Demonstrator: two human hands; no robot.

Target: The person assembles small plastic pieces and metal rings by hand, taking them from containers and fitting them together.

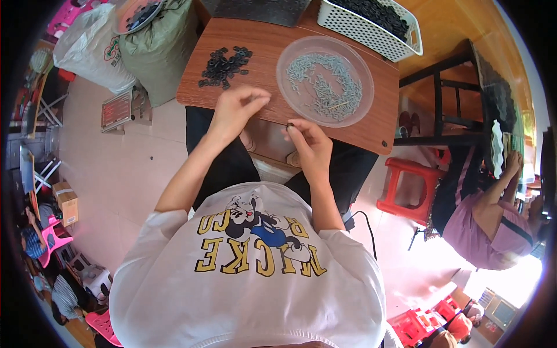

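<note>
My left hand (235,107) hovers over the near edge of a small wooden table (383,119), fingers curled and pinched together; whether anything is in them I cannot tell. My right hand (306,142) is just off the table's near edge and pinches a small black ring part (289,124) at its fingertips. A pile of small black ring parts (225,66) lies on the table beyond my left hand. A clear round plastic bowl (288,97) with several small grey pins stands beyond my right hand.
A white lattice basket (348,32) of black parts stands at the table's far right. Sacks and a white bag (93,43) stand to the left, with a scale (117,110) on the floor. A red stool (409,188) and a seated person (484,214) are at right.
</note>
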